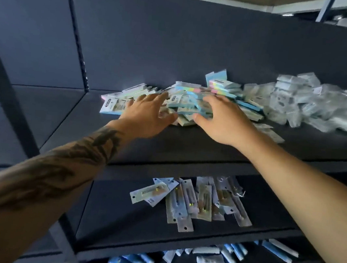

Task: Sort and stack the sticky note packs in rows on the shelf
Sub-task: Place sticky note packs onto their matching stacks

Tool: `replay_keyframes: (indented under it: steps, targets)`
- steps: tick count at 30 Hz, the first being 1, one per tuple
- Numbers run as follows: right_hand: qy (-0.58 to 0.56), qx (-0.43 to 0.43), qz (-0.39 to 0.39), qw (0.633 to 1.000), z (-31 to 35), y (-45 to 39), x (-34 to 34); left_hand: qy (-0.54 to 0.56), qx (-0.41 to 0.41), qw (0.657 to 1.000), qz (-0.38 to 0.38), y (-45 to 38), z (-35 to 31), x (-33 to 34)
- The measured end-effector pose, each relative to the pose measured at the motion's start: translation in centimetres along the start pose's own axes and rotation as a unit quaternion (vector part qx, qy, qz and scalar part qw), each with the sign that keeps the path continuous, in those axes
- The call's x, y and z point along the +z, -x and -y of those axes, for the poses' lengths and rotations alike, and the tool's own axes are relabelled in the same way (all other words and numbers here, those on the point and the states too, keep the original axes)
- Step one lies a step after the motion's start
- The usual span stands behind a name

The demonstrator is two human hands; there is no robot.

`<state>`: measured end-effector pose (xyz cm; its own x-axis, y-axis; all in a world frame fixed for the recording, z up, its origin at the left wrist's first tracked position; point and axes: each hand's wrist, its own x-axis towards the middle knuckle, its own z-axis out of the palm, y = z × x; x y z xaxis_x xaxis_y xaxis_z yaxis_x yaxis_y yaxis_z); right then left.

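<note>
Both grips are spread flat, left hand [148,116] and right hand [222,119] resting on the sticky note packs [190,103], nothing pinched yet. Around them it's one jumbled heap on the shelf [188,145], no rows, so basically everything's left

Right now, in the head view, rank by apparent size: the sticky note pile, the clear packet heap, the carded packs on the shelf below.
1-2. Sticky note pile and clear packet heap: alike, and the heap is cut off by the frame, so unranked.
3. Carded packs, smallest, though nearer the camera.
</note>
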<state>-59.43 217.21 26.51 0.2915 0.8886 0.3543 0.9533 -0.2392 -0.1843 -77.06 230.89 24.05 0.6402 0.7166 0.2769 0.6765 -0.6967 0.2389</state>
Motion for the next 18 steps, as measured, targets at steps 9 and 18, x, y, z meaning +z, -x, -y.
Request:
replay_keyframes:
  steps: [9, 18]
  targets:
    - [0.005, -0.008, 0.028, 1.0, -3.7, -7.8, 2.2, 0.029, -0.102, 0.994, 0.001, -2.1, 0.8, 1.9]
    - [-0.081, -0.014, -0.037, 0.996, -4.3, -8.9, 2.9, 0.041, -0.109, 0.99, -0.077, -1.3, -0.4, 2.4]
